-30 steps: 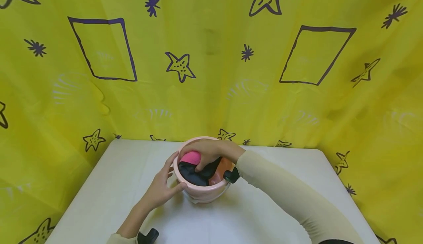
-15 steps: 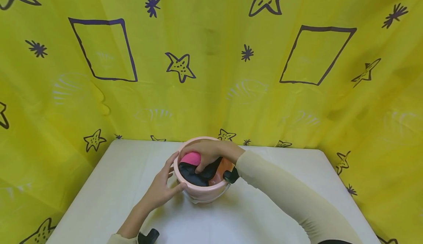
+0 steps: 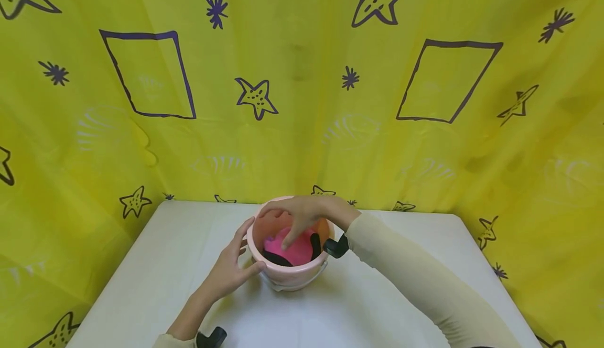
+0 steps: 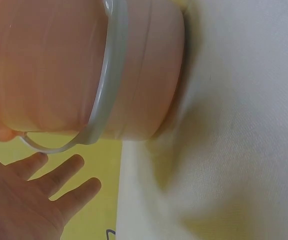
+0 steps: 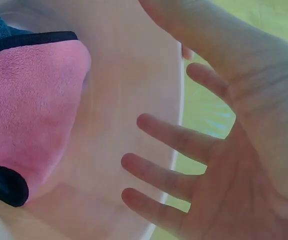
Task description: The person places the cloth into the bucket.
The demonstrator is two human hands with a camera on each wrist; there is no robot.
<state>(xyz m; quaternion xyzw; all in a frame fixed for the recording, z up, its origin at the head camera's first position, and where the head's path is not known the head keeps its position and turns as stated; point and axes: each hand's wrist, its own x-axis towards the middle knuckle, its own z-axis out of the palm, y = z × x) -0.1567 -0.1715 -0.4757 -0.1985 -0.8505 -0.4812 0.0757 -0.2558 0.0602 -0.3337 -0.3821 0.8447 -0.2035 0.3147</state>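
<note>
A pale pink bucket (image 3: 293, 276) stands on the table, and a pink fleecy cloth (image 3: 302, 252) with dark edging lies folded inside it. My left hand (image 3: 230, 268) spans the bucket's left side, thumb at the front rim and fingers stretched along the far left. In the left wrist view its lower fingers are straight and spread, apart from the bucket wall. Over the bucket's mouth hovers my right hand (image 3: 303, 214), fingers spread, holding nothing. The right wrist view shows the cloth (image 5: 31, 105) away from those fingers, with a dark blue part showing behind it.
The bucket's pale handle (image 4: 109, 75) hangs down around its outside. A white table (image 3: 377, 285) lies under it, edged by a yellow curtain (image 3: 302, 143) printed with dark starfish. Black camera mounts (image 3: 336, 246) sit at both wrists.
My right hand has let go of the cloth and lifted slightly, moving right. The cloth now lies lower in the bucket with more pink showing. My left hand stays where it was.
</note>
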